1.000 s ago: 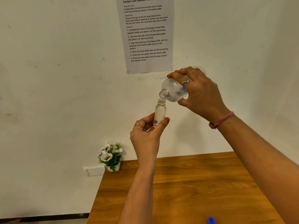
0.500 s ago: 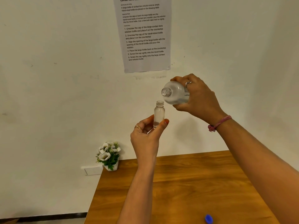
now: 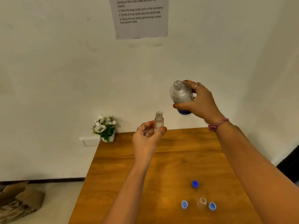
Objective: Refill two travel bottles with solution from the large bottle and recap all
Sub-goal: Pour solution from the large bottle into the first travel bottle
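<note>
Fingers: the left hand (image 3: 146,139) pinches a small travel bottle (image 3: 158,122) between thumb and fingertips, upright, mouth open; the right hand (image 3: 200,101) wraps the large bottle (image 3: 181,94) around its lower body, neck tilted up and to the left.
Key relation: the large bottle's mouth sits above and to the right of the travel bottle's mouth, the two apart, both held in the air beyond the table's far edge.
Travel bottle contents: it appears to hold clear liquid, though the level is hard to read.
Second travel bottle: a clear one (image 3: 202,205) stands uncapped near the table's (image 3: 129,159) near edge, below the right forearm; whether it is filled cannot be told.
Caps: a dark blue cap (image 3: 195,184) lies beyond it; two pale blue caps (image 3: 184,204) (image 3: 212,206) flank it.
Likely next: setting down or capping, with the right forearm crossing above the caps.
Surroundings: a potted flower (image 3: 104,127) by the far left corner; a printed sheet (image 3: 140,18) on the wall.
</note>
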Available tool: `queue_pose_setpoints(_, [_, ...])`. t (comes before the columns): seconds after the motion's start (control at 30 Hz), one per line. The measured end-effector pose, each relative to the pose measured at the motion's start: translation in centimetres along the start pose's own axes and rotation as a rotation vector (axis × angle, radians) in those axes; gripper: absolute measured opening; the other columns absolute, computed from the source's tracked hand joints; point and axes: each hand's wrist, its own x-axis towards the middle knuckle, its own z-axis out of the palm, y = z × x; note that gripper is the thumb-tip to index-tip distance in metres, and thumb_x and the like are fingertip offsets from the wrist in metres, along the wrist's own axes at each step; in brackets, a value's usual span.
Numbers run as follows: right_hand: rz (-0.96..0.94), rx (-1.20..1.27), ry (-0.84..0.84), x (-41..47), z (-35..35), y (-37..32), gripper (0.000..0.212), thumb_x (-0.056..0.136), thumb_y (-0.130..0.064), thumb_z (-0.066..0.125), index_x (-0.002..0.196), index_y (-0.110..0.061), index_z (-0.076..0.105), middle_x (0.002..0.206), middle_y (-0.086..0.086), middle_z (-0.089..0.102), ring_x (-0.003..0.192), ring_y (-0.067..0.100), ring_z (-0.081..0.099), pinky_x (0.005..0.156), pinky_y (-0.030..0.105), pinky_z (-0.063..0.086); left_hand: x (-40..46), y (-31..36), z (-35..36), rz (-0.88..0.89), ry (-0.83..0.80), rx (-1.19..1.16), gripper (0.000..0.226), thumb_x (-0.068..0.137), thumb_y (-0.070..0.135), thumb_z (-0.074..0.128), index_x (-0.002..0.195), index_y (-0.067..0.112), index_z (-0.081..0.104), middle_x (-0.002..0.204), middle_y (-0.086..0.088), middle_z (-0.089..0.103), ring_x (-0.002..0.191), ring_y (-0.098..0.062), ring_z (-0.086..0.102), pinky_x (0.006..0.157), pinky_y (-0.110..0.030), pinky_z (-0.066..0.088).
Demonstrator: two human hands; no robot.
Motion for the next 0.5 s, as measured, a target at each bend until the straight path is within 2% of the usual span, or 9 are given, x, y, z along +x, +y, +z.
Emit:
queue_pose_setpoints(0.13, [0.055,0.048,-0.035,-1.9,0.1,2.0,0.072,0.059,-0.019,0.086,0.122,-0.026,0.052,0.113,-0.006,0.051,0.102,0.01,0.048,0.077,0.013,0.039,-1.6,-3.9,-0.6,-0.056,-0.039,0.177,0.042,0.071,0.021,0.081,0.109,0.015,0.063,0.105,0.002,0.071,0.098,-0.01,0.067,0.083,-0.026,0.056])
queue_pose_setpoints(0.23, [0.089,0.057,-0.067,-3.1,0.3,3.4,0.076,0.059,-0.021,0.086,0.126,-0.024,0.05,0.12,-0.003,0.052,0.105,0.011,0.048,0.082,0.019,0.042,-3.1,-6.4,-1.2,-0.084,-0.067,0.308,0.04,0.073,0.026,0.079,0.11,0.017,0.065,0.105,0.008,0.069,0.1,-0.005,0.064,0.075,-0.012,0.051])
queue_pose_setpoints(0.3, [0.11,0.064,-0.082,-3.8,0.4,4.3,0.078,0.059,-0.021,0.087,0.128,-0.023,0.05,0.122,-0.002,0.053,0.106,0.012,0.048,0.083,0.019,0.042,-4.0,-7.8,-1.7,-0.108,-0.094,0.35,0.037,0.075,0.025,0.078,0.109,0.018,0.065,0.103,0.01,0.069,0.097,-0.003,0.064,0.072,-0.009,0.05])
queue_pose_setpoints(0.4, [0.139,0.075,-0.102,-4.8,0.4,5.6,0.08,0.059,-0.02,0.087,0.129,-0.021,0.048,0.122,-0.001,0.052,0.107,0.012,0.048,0.085,0.02,0.043,-5.4,-10.0,-2.6,-0.152,-0.146,0.396,0.03,0.076,0.019,0.078,0.103,0.02,0.066,0.1,0.007,0.071,0.095,-0.007,0.066,0.077,-0.016,0.053])
queue_pose_setpoints(0.5, [0.146,0.073,-0.117,-5.6,0.4,7.1,0.079,0.059,-0.022,0.087,0.129,-0.02,0.049,0.121,0.001,0.053,0.107,0.014,0.049,0.085,0.021,0.046,-6.6,-12.7,-3.3,-0.23,-0.199,0.459,0.032,0.076,0.019,0.078,0.105,0.017,0.066,0.103,0.004,0.071,0.098,-0.01,0.067,0.084,-0.022,0.054])
